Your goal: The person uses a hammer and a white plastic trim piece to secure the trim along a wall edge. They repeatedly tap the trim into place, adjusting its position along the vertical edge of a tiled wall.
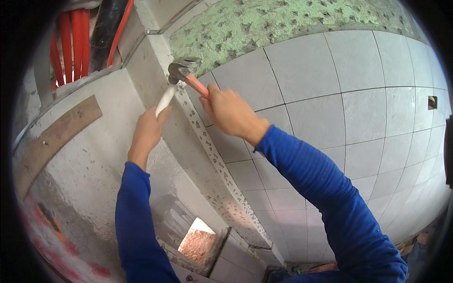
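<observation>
My right hand is wrapped round the orange handle of a claw hammer, high up at the wall corner. Below the hammer's head, my left hand grips a pale, rod-shaped tool whose exact kind I cannot make out. The rod slants up and its upper end meets or nearly meets the hammer head; I cannot tell whether they touch. Beside both runs a narrow concrete strip dotted with chipped pits, along the edge of the grey wall tiles.
Green, pitted wall lies above the tiles. Red pipes and a black pipe stand at the upper left. A brown board is on the left wall. Low down, a square opening pierces the wall; a small cutout sits in the right-hand tiles.
</observation>
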The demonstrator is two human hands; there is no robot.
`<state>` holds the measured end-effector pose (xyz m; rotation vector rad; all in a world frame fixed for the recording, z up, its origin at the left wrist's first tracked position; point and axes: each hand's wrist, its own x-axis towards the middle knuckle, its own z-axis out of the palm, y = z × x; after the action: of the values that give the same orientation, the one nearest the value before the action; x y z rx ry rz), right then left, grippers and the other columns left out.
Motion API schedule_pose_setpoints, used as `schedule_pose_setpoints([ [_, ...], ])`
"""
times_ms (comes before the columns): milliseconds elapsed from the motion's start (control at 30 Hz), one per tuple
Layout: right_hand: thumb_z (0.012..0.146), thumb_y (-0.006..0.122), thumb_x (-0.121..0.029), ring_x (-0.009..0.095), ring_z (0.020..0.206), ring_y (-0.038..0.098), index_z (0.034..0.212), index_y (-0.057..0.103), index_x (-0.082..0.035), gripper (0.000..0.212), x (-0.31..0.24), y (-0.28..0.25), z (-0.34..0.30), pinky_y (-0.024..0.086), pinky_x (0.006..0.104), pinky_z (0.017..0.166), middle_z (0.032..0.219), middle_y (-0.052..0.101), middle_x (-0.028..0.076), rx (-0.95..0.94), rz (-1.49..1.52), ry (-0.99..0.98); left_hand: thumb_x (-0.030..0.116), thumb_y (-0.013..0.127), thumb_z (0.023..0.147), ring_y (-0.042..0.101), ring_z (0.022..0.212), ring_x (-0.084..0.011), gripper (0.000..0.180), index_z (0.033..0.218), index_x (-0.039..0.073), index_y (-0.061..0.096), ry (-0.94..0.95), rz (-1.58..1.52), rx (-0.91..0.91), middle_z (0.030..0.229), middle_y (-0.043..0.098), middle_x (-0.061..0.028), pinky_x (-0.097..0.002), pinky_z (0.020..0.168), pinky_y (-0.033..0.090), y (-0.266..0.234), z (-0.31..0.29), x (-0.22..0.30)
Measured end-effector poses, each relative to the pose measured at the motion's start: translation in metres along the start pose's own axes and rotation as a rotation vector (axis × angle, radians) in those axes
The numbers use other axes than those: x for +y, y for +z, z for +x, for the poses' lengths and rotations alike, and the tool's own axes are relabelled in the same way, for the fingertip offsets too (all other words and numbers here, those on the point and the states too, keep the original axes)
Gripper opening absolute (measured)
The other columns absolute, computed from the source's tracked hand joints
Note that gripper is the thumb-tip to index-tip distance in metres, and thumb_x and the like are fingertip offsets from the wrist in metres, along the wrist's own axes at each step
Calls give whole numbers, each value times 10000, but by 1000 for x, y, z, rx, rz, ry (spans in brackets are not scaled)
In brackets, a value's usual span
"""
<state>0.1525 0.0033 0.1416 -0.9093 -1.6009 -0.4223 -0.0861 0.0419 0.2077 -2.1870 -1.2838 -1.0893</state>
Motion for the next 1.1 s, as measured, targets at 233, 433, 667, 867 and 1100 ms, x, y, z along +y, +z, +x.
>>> schedule_pose_setpoints([
  [233,1059,521,-248,512,691,653,1026,491,34,286,-28,-40,-19,531,578,646,741,662,292,112,165,-19,460,577,1030,678,890,-485,501,1090,-30,664,-22,160,-52,915,704,-291,-530,776,503,-10,-11,9],
  [433,1049,539,-230,517,669,643,1020,481,35,273,-15,-14,-23,519,575,623,710,644,299,265,171,-15,458,561,1035,693,915,-475,471,1072,1,667,-30,305,-50,910,720,-260,-538,801,531,-6,-12,18],
  [667,1044,548,-210,525,685,639,1025,491,40,257,0,-9,-34,499,598,620,728,635,316,226,243,71,469,560,1032,700,911,-461,456,1093,28,658,53,555,-80,910,722,-254,-548,807,547,-8,-5,40],
  [867,1049,531,-203,525,676,646,1045,495,51,257,12,10,-42,504,598,625,686,622,309,141,249,115,491,559,1026,705,922,-454,471,1096,36,657,63,675,-118,924,727,-250,-557,805,546,-12,3,42],
  [1100,1048,538,-224,518,673,634,1010,516,54,282,24,23,-39,496,580,629,699,626,299,78,270,113,488,577,1022,693,834,-447,497,1063,-1,657,80,543,-81,899,722,-243,-499,785,540,-7,2,28],
])
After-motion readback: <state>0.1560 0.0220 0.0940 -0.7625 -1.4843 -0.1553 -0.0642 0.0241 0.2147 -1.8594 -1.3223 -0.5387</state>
